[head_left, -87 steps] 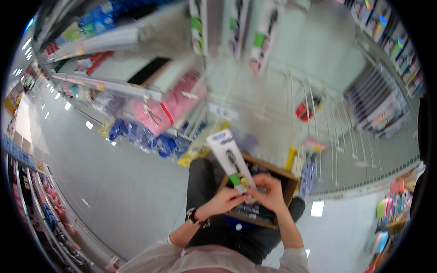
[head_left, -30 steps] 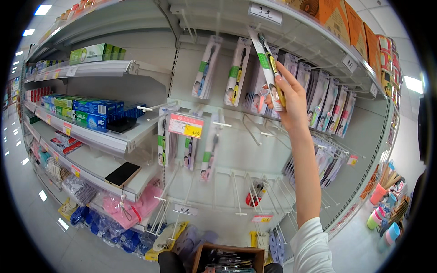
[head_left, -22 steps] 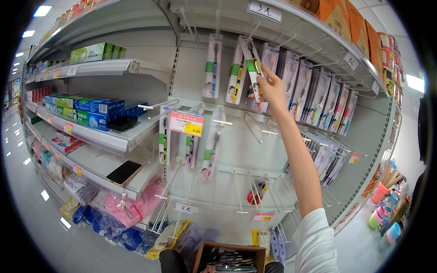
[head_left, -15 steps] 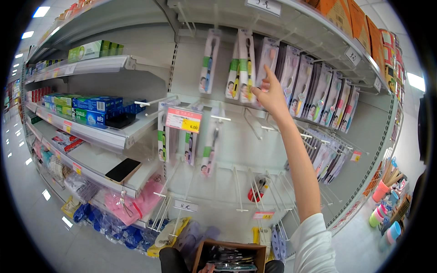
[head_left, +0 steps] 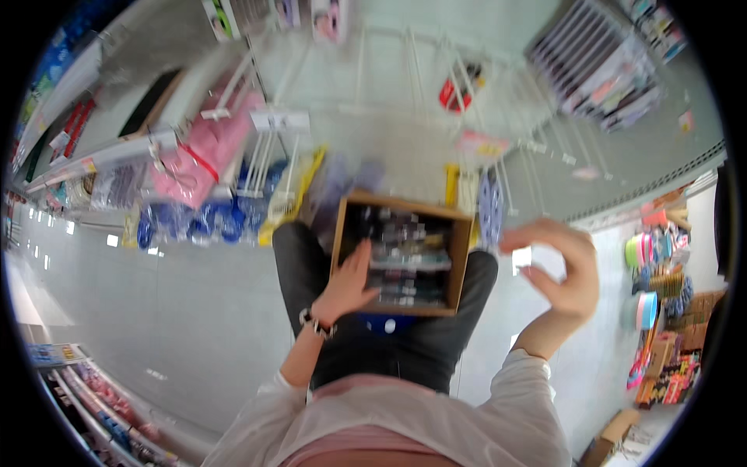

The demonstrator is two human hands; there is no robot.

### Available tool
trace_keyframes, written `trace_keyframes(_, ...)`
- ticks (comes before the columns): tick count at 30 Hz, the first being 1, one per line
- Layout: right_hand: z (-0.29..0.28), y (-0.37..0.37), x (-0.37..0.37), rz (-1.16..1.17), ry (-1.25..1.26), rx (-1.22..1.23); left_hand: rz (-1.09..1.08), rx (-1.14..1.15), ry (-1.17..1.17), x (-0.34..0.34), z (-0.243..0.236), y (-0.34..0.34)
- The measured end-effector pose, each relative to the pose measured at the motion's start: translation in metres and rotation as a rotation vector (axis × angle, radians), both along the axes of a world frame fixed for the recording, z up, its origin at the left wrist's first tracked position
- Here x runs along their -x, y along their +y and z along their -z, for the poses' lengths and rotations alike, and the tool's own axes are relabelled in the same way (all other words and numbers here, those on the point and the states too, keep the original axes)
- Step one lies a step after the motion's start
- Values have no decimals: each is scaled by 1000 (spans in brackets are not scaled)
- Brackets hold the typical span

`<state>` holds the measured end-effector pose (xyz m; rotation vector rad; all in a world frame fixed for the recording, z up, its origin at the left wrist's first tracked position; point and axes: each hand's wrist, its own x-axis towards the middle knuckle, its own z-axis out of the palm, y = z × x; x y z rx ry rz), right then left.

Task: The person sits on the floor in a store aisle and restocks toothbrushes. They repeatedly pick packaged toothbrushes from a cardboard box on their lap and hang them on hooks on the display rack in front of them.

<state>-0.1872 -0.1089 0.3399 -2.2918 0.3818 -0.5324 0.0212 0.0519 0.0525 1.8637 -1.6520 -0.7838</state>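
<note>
A brown cardboard box (head_left: 412, 205) sits between my knees, holding a stack of flat, clear-wrapped packs (head_left: 411, 261) that look like toothbrush packs, though they are blurred. Over the left side of the box lies my left hand (head_left: 347, 282), its fingers stretched out against the ends of the packs. It grips none of them. To the right of the box, my right hand (head_left: 566, 268) hangs in the air beside my knee. Its thumb and fingers are curved but apart, with nothing between them.
Ahead stands a shop rack with bare metal hooks (head_left: 412, 74) and a red item (head_left: 455, 95). Hanging packs (head_left: 599, 74) fill its upper right. A pink bag (head_left: 194, 167) and blue wrapped goods (head_left: 210, 226) hang low at left. Colourful buckets (head_left: 642, 251) stand far right.
My view has tilted down from the upper hooks to the box. My right hand has come down from the hanging toothbrush packs to beside the box, empty. More of my left hand now shows.
</note>
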Motion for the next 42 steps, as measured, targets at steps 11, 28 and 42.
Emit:
trace_keyframes(11,229,-29,20,208,385,74,9,-36,-53,7,10,-13)
trace_keyframes(28,318,-40,-6,174,544,221,-140,-88,361,12,65,4)
trace_keyframes(42,327,-37,-25,140,439,434,-254,-96,676,8,70,7)
